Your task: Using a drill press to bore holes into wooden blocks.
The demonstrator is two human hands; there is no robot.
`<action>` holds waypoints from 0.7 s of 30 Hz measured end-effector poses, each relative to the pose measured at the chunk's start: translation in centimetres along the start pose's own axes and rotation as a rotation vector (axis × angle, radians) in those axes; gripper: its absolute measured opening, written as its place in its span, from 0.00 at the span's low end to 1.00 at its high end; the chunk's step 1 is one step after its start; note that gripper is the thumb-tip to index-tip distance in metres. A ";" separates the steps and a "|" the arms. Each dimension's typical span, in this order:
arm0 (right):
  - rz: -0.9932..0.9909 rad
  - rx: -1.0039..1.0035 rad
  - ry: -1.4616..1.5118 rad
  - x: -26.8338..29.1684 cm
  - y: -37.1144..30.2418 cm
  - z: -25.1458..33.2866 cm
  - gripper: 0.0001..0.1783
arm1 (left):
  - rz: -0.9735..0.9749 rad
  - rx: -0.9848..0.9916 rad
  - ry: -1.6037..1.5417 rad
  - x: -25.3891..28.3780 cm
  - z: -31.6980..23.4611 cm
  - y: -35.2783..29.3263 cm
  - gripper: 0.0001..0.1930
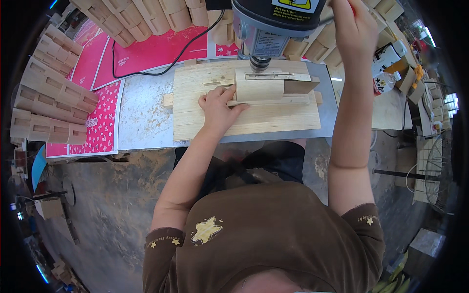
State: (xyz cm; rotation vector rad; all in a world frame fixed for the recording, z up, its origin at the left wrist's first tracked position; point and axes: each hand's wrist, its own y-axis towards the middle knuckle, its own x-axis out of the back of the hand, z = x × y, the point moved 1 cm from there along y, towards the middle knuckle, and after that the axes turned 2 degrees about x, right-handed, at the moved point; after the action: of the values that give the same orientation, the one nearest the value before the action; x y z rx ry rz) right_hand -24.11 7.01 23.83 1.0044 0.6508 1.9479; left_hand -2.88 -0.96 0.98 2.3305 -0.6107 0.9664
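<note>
My left hand (pixel 217 107) is bent around the left end of a pale, curved-faced wooden block (pixel 259 89), with the thumb along its front edge. The block lies against wooden strips on a flat wooden board (pixel 195 119). Right above it is the chuck (pixel 260 63) of a bench drill press (pixel 266 41); whether the bit touches the wood I cannot tell. My right hand (pixel 355 27) is raised at the upper right, closed on the drill press's feed handle (pixel 326 20), whose end is mostly hidden by the fingers.
Rows of similar wooden blocks (pixel 53 97) stand at the left and back on pink printed sheets (pixel 102 115). A black cable (pixel 161 73) curves across the table (pixel 141 107), which carries sawdust. A labelled plastic bottle (pixel 386 82) stands at the right.
</note>
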 end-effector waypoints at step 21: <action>0.702 -0.044 0.039 1.3 -17.0 -4.3 0.14 | 0.036 -0.082 -0.521 7.4 2.3 -3.9 0.24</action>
State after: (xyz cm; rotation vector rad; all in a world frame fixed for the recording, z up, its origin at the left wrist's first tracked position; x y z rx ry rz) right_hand -20.72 16.68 9.49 1.2823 0.2820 2.5719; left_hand 5.34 -0.97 3.92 2.5081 -0.8741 0.3275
